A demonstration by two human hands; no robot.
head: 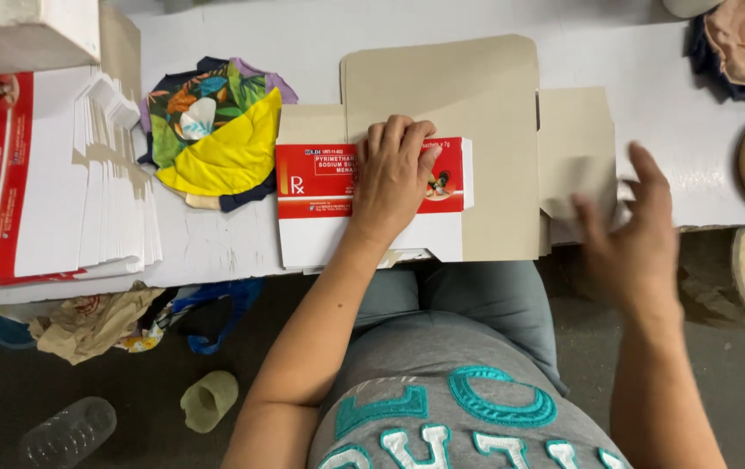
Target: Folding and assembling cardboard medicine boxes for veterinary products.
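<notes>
Carton [442,156] under left hand [394,178], seemingly flat.

Flattened carton blank [477,148] lying unfolded across white table edge, plain grey-brown inner face up, side flap jutting right. One panel folded over toward the near edge, showing printed outer face: red band above, white below. Pressed flat under left hand, right flap just beside blurred right hand.

Even, soft overhead light brightens the white table [242,252]; the floor below sits dim. My right hand [637,234] is motion-blurred, my left hand [394,178] sharp.
</notes>
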